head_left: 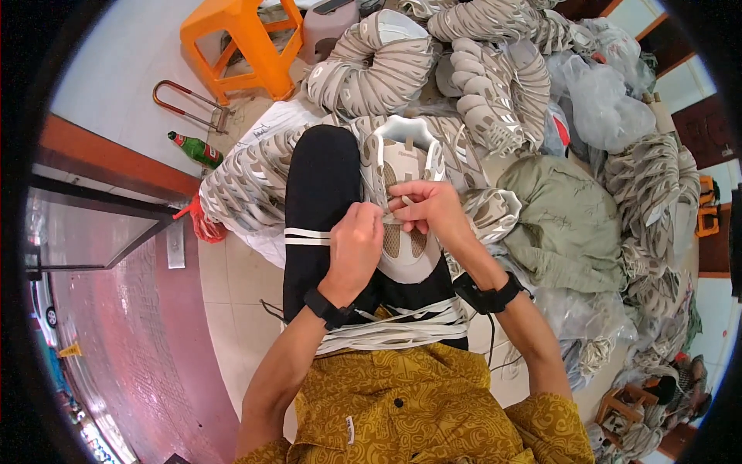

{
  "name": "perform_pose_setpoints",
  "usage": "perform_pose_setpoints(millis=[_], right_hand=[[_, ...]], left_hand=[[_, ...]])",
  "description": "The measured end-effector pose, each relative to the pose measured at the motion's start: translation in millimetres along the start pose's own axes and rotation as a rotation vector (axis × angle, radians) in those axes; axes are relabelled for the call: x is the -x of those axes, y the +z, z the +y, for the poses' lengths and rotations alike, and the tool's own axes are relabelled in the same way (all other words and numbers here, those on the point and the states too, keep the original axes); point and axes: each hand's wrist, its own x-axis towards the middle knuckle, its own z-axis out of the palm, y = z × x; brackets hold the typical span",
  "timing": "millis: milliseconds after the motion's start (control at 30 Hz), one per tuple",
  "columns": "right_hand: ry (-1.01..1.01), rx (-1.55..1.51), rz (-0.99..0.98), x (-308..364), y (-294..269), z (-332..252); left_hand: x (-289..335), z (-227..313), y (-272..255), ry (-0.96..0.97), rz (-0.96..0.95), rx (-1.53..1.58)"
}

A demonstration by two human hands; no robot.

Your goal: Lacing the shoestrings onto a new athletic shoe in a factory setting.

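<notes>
A beige and white shoe upper with mesh panels lies over my lap, its toe toward me and its padded collar away. My left hand is closed at its left eyelet edge, the fingertips pinching a white shoelace that also lies across my left thigh. From the right, my right hand reaches over the tongue, thumb and forefinger pinched on a short pale lace end. My curled fingers partly hide the eyelets. More loose white laces lie in a bundle across my lap at the waist.
Nested stacks of similar uppers lie ahead and along the right. An orange stool and a green bottle stand or lie at the far left. A green cloth sack and clear plastic bags are on the right.
</notes>
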Motion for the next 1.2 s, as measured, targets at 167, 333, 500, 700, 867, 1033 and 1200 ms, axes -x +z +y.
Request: perform_pose_setpoints(millis=[167,333,500,700,867,1033,1200], right_hand=[[-0.005,-0.029,-0.008,0.7,0.0,-0.2],[-0.017,-0.035,-0.027,3.4,-1.0,0.2],[-0.020,-0.020,-0.058,0.7,-3.7,1.8],[-0.129,0.042,0.050,-11.9,0.8,1.6],[-0.273,0.401,0.058,-14.1,4.5,0.4],[-0.302,0.481,0.010,-16.4,4.6,-4.9],[-0.374,0.691,-0.026,-22.1,11.0,-7.8]], left_hand=[[0.7,-1.1,3.0,0.179,-0.054,-0.139],[0.7,0.0,7.3,0.196,-0.022,-0.169],[-13.6,0.2,-8.1,0.023,-0.245,0.026],[-66.9,-8.6,-27.5,0.210,-0.651,-0.192],[-80.9,-3.6,-32.8,0.419,-0.915,-0.537],[-63.4,-6.7,-35.7,0.553,-0.775,-0.527],[-52.8,-17.9,-30.2,0.586,-0.630,-0.591]])
